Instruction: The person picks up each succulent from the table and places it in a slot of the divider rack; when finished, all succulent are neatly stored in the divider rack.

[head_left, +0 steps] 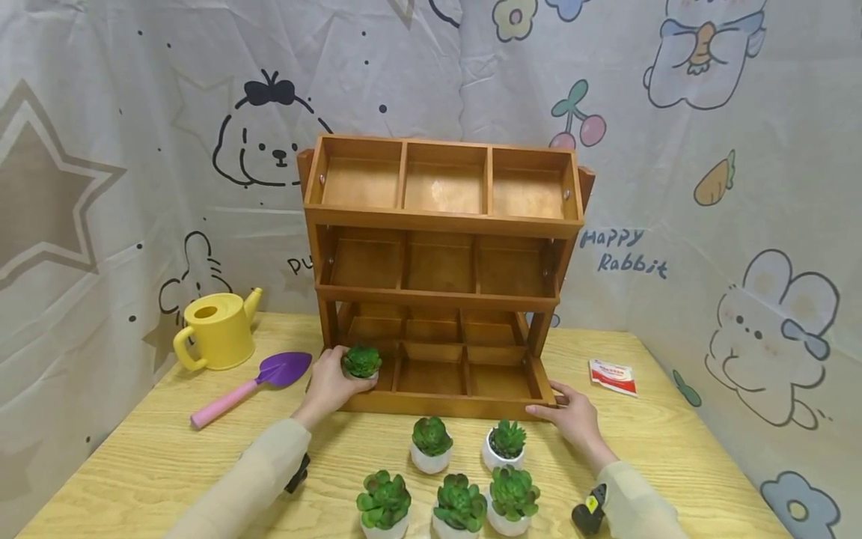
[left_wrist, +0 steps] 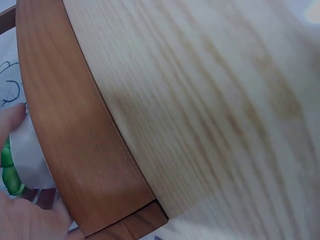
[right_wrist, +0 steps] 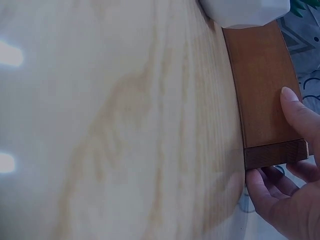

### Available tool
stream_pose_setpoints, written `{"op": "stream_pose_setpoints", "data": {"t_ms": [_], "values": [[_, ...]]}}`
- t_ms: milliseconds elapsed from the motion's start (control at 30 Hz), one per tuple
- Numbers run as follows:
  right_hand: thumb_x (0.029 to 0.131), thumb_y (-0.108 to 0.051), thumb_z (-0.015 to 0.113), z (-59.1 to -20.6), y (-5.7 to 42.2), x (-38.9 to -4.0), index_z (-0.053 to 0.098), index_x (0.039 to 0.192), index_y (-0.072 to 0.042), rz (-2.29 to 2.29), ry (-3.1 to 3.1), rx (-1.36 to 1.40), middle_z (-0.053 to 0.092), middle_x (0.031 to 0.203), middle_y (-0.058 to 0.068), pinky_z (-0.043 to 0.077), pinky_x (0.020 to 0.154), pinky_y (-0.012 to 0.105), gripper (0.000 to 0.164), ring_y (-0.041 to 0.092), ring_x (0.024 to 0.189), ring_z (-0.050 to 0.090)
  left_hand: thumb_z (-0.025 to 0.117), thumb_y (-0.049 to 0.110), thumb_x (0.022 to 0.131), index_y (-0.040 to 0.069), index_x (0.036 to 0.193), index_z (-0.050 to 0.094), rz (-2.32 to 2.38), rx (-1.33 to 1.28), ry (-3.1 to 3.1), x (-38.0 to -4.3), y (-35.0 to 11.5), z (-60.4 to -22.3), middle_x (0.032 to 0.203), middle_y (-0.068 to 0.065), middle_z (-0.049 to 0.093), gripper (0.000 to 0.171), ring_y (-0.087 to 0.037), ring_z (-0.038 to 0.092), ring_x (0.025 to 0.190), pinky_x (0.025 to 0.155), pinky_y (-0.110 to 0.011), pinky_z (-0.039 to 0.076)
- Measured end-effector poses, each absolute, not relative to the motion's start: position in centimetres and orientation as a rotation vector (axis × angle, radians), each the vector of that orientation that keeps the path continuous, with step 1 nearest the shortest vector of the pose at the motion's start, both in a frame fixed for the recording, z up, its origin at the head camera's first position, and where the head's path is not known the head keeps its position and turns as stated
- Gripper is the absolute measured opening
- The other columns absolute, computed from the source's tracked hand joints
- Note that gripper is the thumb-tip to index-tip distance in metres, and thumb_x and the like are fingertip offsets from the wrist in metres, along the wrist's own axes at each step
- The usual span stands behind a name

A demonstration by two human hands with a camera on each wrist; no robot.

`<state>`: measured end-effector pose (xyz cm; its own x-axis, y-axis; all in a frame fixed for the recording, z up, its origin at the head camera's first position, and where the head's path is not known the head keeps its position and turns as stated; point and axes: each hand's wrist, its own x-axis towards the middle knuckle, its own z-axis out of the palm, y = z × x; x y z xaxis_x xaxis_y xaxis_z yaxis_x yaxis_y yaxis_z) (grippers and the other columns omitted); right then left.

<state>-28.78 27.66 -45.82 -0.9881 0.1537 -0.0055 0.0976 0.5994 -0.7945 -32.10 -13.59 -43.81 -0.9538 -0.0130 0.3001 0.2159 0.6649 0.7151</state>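
A brown wooden tiered shelf [head_left: 438,217] with divided trays stands on the table. At its bottom front-left compartment, my left hand [head_left: 332,380] grips a small potted succulent [head_left: 362,361]. Thumb and fingers lie around its white pot [left_wrist: 32,155], just behind the shelf's front board in the left wrist view. My right hand [head_left: 576,414] holds the bottom tray's front-right corner. In the right wrist view its thumb [right_wrist: 292,102] rests on the front board [right_wrist: 262,90], with the other fingers curled at the end of it.
Several more succulents in white pots, such as one potted succulent [head_left: 431,445], stand before the shelf. To the left are a yellow watering can [head_left: 222,333] and a purple trowel [head_left: 283,369] with pink handle. A red-and-white packet [head_left: 613,376] lies right. Printed cloth [head_left: 417,67] hangs behind.
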Motion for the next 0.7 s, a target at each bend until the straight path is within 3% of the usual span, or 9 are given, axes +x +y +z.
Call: {"op": "stream_pose_setpoints", "data": {"t_ms": [700], "values": [[0.076,-0.045,0.078,-46.06,27.7,-28.81,0.041,0.142,0.001,1.379,-2.748,-0.219,0.052,0.132,0.03,0.044,0.097,0.054,0.088,0.043,0.118,0.054,0.082,0.035,0.07,-0.008,0.111,0.056,-0.995,-0.114,-2.784,-32.23,-13.1,-42.95,0.1,-0.023,0.063,0.065,-0.034,0.063,0.09,0.076,-0.046,0.053]]}}
